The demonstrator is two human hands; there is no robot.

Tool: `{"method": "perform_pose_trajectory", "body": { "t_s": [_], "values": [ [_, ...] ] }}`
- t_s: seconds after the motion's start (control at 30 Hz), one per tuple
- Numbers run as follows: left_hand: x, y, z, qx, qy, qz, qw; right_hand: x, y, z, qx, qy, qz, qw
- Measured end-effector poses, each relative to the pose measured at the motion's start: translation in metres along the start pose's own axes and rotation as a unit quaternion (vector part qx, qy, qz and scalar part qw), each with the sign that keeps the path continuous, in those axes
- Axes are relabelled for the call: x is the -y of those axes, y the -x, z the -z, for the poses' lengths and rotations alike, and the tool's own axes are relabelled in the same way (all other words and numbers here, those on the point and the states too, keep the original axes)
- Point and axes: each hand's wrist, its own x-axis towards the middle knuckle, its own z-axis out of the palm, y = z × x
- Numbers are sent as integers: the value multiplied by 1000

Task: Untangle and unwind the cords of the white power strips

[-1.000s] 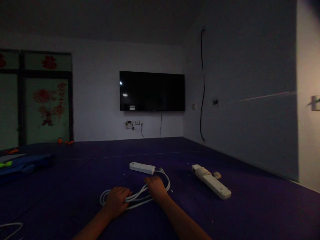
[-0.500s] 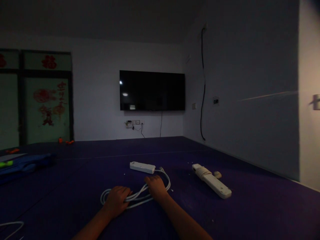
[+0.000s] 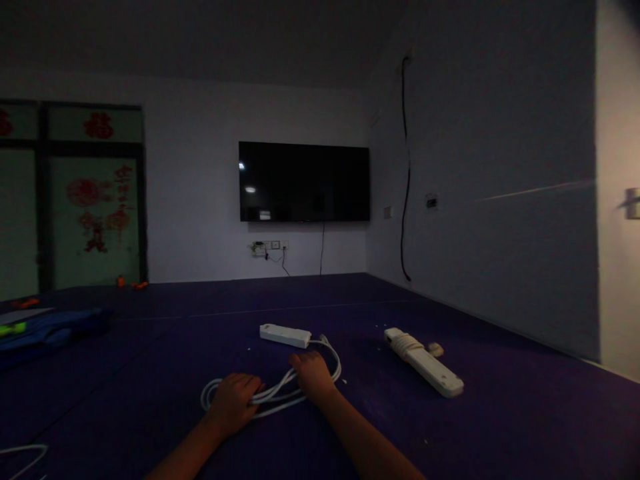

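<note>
A looped white cable (image 3: pixel 273 391) is held by both hands just above or on a purple surface (image 3: pixel 505 433). Its coil is grasped near one end by the left hand (image 3: pixel 234 399), whose fingers are curled over the strands, and toward the other end by the right hand (image 3: pixel 311 375), whose fingers are likewise bent around it. Several strands are stretched side by side between the two grips; small loops are left protruding beyond the left hand's outer side, and a wider bend is seen beyond the right hand. The undersides of both grips are hidden. Just ahead of the right hand, a white power strip (image 3: pixel 284 335) is laid flat, with the cable joined to its right end. Well to the right of the right hand, a second power strip (image 3: pixel 435 373) is placed at a slant, its cord (image 3: pixel 406 345) wound around its far part and a plug (image 3: pixel 435 349) lying beside it. Far to the left of the left hand, a blue cloth (image 3: pixel 63 330) is spread.
</note>
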Motion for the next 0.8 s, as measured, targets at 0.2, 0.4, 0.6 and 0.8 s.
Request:
{"method": "perform_pose_trajectory", "body": {
  "t_s": [0.2, 0.4, 0.6, 0.8],
  "values": [
    [-3, -2, 4, 24, 1, 9, 1000, 0, 0, 3, 7, 3, 6, 1000],
    [-3, -2, 5, 40, 7, 20, 999, -1, -1, 0, 5, 2, 1, 1000],
    [-3, -3, 8, 71, 13, 22, 997, 0, -1, -1, 6, 9, 2, 1000],
    [-3, -2, 7, 64, 1, 17, 998, -1, -2, -3, 4, 10, 0, 1000]
  ]
}}
